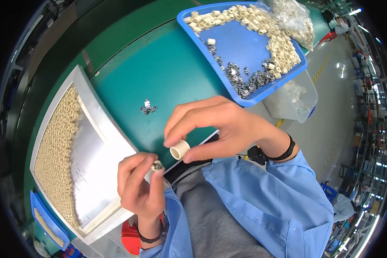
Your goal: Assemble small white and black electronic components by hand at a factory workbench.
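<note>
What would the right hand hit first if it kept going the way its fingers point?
Probably the left hand. The right hand holds a cream ring with its fingertips aimed down-left at the small metal clip pinched in the left fingers. Depth between them is unclear.

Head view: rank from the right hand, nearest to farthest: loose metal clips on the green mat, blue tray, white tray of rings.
From the right hand, which pinches a cream ring:
1. Loose metal clips, just to its left on the green mat.
2. Blue tray, ahead and to the right; its near rim is only slightly farther than the clips.
3. White tray of rings, far left.
</note>
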`<action>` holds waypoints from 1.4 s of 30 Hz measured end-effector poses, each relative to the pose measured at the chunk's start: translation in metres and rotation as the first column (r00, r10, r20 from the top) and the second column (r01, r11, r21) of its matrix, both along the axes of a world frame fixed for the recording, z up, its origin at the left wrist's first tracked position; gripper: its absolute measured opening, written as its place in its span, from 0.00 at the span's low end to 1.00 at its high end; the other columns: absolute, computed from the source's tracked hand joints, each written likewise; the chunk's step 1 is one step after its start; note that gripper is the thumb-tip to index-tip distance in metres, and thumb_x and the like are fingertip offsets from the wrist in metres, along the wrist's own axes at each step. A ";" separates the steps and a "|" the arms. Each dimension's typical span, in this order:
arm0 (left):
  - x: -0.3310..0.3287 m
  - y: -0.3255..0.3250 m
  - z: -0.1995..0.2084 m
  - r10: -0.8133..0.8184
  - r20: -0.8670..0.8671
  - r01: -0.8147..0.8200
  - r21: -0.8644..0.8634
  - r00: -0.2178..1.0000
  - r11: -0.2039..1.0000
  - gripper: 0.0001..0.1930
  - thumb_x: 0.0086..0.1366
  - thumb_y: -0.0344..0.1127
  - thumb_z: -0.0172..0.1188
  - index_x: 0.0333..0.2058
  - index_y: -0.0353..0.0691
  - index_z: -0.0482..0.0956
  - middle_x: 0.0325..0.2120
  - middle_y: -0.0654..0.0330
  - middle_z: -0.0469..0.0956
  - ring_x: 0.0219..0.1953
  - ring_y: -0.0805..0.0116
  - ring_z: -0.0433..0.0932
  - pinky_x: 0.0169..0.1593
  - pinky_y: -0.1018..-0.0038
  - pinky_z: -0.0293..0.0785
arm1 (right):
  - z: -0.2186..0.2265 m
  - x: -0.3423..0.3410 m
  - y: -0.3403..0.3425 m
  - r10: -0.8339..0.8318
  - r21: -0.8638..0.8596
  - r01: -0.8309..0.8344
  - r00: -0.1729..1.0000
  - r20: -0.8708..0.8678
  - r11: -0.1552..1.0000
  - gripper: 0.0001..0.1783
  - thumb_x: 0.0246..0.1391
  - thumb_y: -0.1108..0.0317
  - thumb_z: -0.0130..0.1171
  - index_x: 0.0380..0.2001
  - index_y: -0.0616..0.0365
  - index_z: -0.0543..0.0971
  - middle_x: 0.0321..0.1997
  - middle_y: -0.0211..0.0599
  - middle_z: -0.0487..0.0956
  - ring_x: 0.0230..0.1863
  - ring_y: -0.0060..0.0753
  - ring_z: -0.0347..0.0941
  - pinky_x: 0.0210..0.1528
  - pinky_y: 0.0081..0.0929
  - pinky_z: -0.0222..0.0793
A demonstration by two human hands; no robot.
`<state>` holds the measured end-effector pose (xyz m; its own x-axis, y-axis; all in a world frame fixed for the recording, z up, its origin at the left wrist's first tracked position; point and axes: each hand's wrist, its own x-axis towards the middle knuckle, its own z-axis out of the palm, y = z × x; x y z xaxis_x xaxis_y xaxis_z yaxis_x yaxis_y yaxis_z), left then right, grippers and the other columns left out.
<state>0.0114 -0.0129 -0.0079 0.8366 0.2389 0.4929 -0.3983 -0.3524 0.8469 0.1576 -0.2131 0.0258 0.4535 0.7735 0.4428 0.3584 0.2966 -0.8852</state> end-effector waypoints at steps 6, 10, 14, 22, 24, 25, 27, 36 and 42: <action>-0.006 0.004 0.004 -0.035 -0.020 0.036 0.065 0.999 0.997 0.17 0.56 0.15 0.66 0.46 0.27 0.81 0.41 0.45 0.80 0.40 0.59 0.81 0.42 0.71 0.78 | 0.006 -0.006 0.013 0.047 -0.030 -0.047 0.999 0.025 0.998 0.16 0.54 0.82 0.68 0.47 0.68 0.83 0.46 0.48 0.83 0.43 0.39 0.81 0.42 0.30 0.77; -0.008 0.006 -0.001 -0.005 -0.036 0.005 -0.012 0.999 1.000 0.17 0.56 0.16 0.67 0.46 0.27 0.81 0.41 0.46 0.80 0.39 0.60 0.81 0.42 0.72 0.77 | 0.003 -0.007 0.022 0.013 -0.025 -0.011 0.998 0.064 1.000 0.14 0.52 0.82 0.69 0.44 0.68 0.84 0.45 0.49 0.83 0.42 0.39 0.82 0.41 0.29 0.78; -0.008 0.006 -0.007 -0.011 -0.039 0.008 -0.089 0.999 0.996 0.18 0.55 0.16 0.70 0.46 0.28 0.82 0.41 0.47 0.80 0.39 0.61 0.81 0.42 0.73 0.77 | -0.001 -0.009 0.028 0.004 0.040 -0.008 0.996 0.091 0.999 0.12 0.51 0.82 0.70 0.40 0.68 0.85 0.43 0.51 0.84 0.42 0.39 0.83 0.42 0.30 0.78; -0.011 0.012 0.000 0.018 -0.021 -0.020 -0.085 1.000 0.996 0.18 0.53 0.19 0.74 0.44 0.29 0.82 0.40 0.48 0.81 0.38 0.62 0.81 0.41 0.73 0.77 | -0.013 -0.025 0.044 -0.077 0.112 0.082 0.996 -0.055 0.990 0.12 0.50 0.81 0.71 0.40 0.67 0.86 0.44 0.55 0.85 0.41 0.41 0.84 0.42 0.32 0.80; -0.012 0.013 0.000 0.025 -0.018 -0.026 -0.068 1.000 0.997 0.18 0.53 0.19 0.74 0.43 0.29 0.82 0.40 0.48 0.81 0.38 0.62 0.82 0.41 0.73 0.78 | -0.013 -0.031 0.046 -0.121 0.078 0.132 0.984 -0.129 0.988 0.13 0.49 0.81 0.71 0.41 0.67 0.86 0.45 0.55 0.85 0.41 0.42 0.84 0.42 0.32 0.81; -0.012 0.013 0.000 0.040 -0.019 -0.041 -0.036 0.999 0.999 0.18 0.53 0.19 0.74 0.43 0.29 0.82 0.39 0.48 0.82 0.38 0.61 0.82 0.40 0.72 0.78 | -0.013 -0.029 0.044 -0.124 0.077 0.134 0.984 -0.127 0.988 0.13 0.49 0.81 0.71 0.41 0.67 0.86 0.45 0.55 0.85 0.41 0.42 0.84 0.42 0.32 0.81; -0.013 0.012 0.000 0.068 -0.020 -0.067 0.029 0.998 0.997 0.18 0.52 0.19 0.74 0.43 0.29 0.82 0.38 0.48 0.82 0.37 0.61 0.82 0.39 0.72 0.78 | -0.011 -0.024 0.040 -0.119 0.056 0.114 0.988 0.101 0.992 0.15 0.49 0.81 0.71 0.42 0.68 0.86 0.46 0.54 0.85 0.42 0.43 0.84 0.42 0.32 0.81; -0.017 0.012 0.016 0.046 0.007 -0.046 0.067 0.999 0.997 0.17 0.51 0.18 0.74 0.40 0.30 0.82 0.37 0.48 0.82 0.35 0.59 0.82 0.37 0.72 0.78 | -0.006 -0.028 0.028 -0.088 0.019 0.086 0.988 0.126 0.996 0.18 0.48 0.78 0.73 0.45 0.67 0.86 0.44 0.48 0.86 0.41 0.42 0.84 0.40 0.31 0.80; -0.016 0.008 0.024 0.072 0.070 -0.085 0.208 0.995 0.974 0.16 0.50 0.16 0.72 0.39 0.30 0.81 0.35 0.50 0.81 0.34 0.59 0.81 0.35 0.71 0.77 | -0.007 -0.028 0.027 -0.121 0.069 0.109 0.969 0.215 0.992 0.18 0.47 0.76 0.74 0.44 0.66 0.86 0.41 0.45 0.85 0.34 0.38 0.82 0.35 0.31 0.77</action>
